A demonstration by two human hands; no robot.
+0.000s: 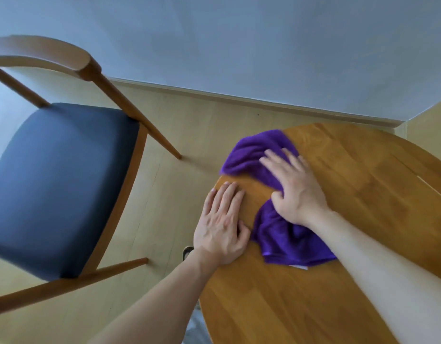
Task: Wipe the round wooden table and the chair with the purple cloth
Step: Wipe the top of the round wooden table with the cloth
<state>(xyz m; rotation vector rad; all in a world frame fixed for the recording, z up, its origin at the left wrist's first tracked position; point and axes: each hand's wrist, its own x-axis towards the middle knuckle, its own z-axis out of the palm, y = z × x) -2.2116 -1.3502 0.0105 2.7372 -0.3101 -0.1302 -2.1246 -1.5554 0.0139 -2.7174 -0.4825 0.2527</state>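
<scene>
The round wooden table (351,189) fills the lower right of the view. A purple cloth (249,155) lies crumpled near its left edge, part of it hanging over the rim. My right hand (296,187) presses flat on the cloth's middle, thumb gathering a fold. My left hand (222,227) rests palm down on the bare table edge just left of the cloth, fingers together, holding nothing. The chair (63,180), with a dark padded seat and a curved wooden backrest, stands to the left of the table.
Light wood flooring (184,125) runs between chair and table. A pale wall with a baseboard (239,96) lies beyond. A small white tag (300,267) peeks from under the cloth's near edge.
</scene>
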